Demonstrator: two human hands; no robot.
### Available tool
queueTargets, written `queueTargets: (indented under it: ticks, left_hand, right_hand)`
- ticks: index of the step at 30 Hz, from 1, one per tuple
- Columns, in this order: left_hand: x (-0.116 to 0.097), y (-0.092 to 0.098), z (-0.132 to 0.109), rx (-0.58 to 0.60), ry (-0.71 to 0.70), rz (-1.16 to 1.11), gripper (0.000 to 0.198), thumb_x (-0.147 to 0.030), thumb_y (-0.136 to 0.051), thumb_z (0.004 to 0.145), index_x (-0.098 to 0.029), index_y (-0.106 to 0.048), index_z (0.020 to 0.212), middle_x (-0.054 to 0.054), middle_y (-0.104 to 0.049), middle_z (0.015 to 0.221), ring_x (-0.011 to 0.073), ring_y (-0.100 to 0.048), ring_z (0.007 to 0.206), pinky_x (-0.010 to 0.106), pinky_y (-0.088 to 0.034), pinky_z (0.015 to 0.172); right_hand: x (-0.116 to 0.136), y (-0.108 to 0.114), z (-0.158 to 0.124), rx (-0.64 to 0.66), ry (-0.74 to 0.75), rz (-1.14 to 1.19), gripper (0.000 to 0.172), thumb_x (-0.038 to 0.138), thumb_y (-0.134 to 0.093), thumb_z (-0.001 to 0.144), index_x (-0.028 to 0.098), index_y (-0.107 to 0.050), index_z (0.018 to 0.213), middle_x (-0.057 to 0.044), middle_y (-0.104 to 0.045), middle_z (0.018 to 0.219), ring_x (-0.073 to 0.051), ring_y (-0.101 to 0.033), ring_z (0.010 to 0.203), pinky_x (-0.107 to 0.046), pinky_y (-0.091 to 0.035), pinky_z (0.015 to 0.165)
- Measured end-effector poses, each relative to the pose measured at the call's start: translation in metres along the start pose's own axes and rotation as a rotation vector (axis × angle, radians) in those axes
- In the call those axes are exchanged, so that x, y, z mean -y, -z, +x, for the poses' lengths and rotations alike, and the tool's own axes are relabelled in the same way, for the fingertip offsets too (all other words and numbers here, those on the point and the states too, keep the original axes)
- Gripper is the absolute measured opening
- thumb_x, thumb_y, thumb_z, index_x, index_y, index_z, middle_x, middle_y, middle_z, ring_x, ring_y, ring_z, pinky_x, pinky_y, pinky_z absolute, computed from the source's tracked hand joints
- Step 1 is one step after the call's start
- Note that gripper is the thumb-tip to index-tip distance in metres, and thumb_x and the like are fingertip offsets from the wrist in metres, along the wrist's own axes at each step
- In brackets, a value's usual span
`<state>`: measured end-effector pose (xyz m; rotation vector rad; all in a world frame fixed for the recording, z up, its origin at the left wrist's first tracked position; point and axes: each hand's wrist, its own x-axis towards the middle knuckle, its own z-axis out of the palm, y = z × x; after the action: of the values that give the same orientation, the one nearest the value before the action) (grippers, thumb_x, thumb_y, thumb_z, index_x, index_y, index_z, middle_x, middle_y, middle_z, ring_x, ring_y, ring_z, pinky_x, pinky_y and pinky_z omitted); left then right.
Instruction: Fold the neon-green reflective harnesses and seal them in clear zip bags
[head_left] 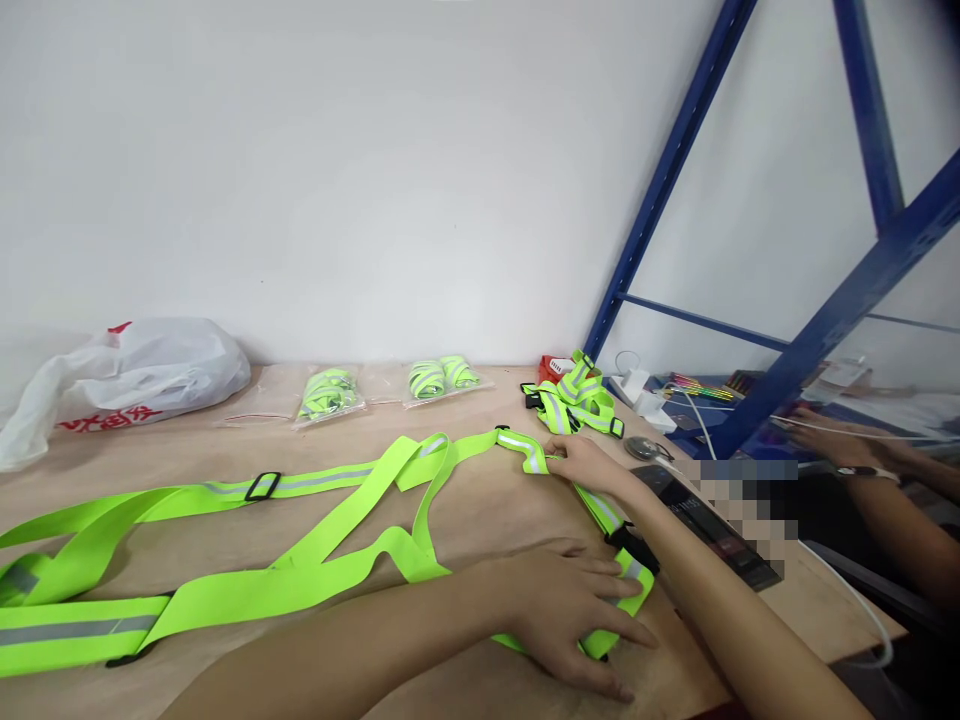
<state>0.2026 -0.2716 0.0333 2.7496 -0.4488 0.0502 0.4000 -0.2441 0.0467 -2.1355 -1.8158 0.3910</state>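
A neon-yellow reflective strap harness (300, 585), with grey stripes and black buckles, lies spread over the table. My left hand (559, 610) rests flat on its right end, palm down, fingers spread over the band. Beyond it, my right hand (585, 465) pinches the upper band between thumb and fingers, near a small black slider (502, 432). A black buckle (630, 545) sits between my two hands, partly covered by my right forearm. The harness's left end runs out of view.
At the wall stand a white plastic bag (176, 365) and clear packets (330, 395) of folded straps. Another bundled harness (577, 400) lies at the back right. A phone (705, 525) is beside my right forearm. Blue shelf posts (667, 180) rise behind; another person's arms (877, 460) are at right.
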Motion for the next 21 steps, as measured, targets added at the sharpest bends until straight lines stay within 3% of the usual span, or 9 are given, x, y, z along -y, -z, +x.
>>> queueTargets:
  ticks: [9,16,21]
  left_hand:
    - [0.001,-0.002,-0.001,-0.027,-0.015,0.004,0.054,-0.039,-0.056,0.094,-0.018,-0.051,0.144,0.012,-0.037,0.158,0.0311,-0.029,0.149,0.051,-0.021,0.121]
    - [0.000,-0.003,-0.001,-0.016,-0.020,0.045,0.056,-0.040,-0.061,0.092,-0.019,-0.050,0.142,0.012,-0.037,0.159,0.0303,-0.030,0.149,0.051,-0.023,0.121]
    - [0.004,-0.008,-0.001,-0.024,-0.031,0.080,0.055,-0.042,-0.056,0.094,-0.019,-0.049,0.143,0.010,-0.036,0.159,0.0284,-0.029,0.149,0.048,-0.024,0.121]
  right_hand:
    - [-0.005,-0.001,0.014,-0.116,-0.024,-0.123,0.004,0.016,-0.057,0.077,0.019,-0.059,0.075,-0.003,-0.063,0.070,-0.018,-0.054,0.067,-0.026,-0.027,0.059]
    - [-0.005,-0.001,0.032,-0.224,-0.022,-0.040,0.015,0.023,-0.053,0.085,0.020,-0.064,0.076,-0.003,-0.067,0.065,-0.020,-0.061,0.067,-0.026,-0.035,0.062]
    - [-0.003,-0.003,0.039,-0.311,-0.049,0.065,0.022,0.034,-0.052,0.088,0.022,-0.069,0.091,0.001,-0.068,0.057,-0.019,-0.066,0.063,-0.025,-0.042,0.066]
